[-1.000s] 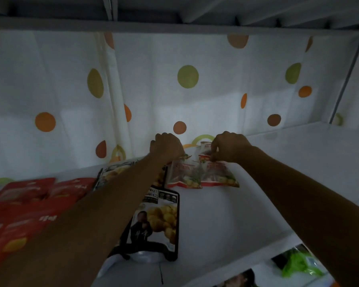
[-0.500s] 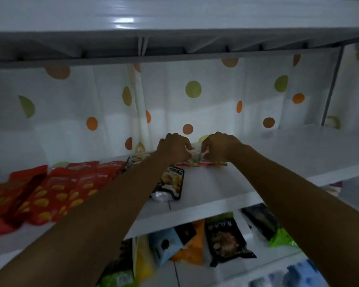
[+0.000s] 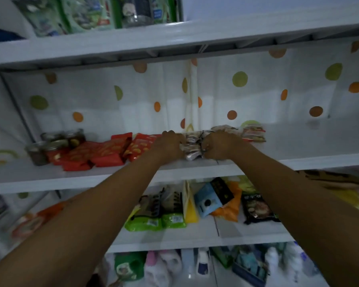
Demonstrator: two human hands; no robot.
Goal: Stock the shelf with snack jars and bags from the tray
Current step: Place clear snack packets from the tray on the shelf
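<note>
— Left grip and right grip: I log both clenched on what appears to be one silvery snack bag. Fingers are curled into its ends, one end to each grip. The view is blurred, so I cannot read the print.

— Where does the bag lie?

— On the middle shelf, near the front edge, directly between the two grips and touching both. Red snack bags lie just left of the left grip. Small red-and-white packets lie behind the right grip, toward the dotted curtain.

— Why two grips on one bag?

— My judgement: the bag is soft and crumpled, so holding both ends lets me square it and seat it in the gap between the red bags and the packets. Glass jars occupy the far left end, so stock seems grouped by kind.

— And the tray?

— Not in view; I cannot say what is on it.

— Risk?

— The bag sits close to the lip. Released carelessly, it could slide off toward the lower shelf.
</note>
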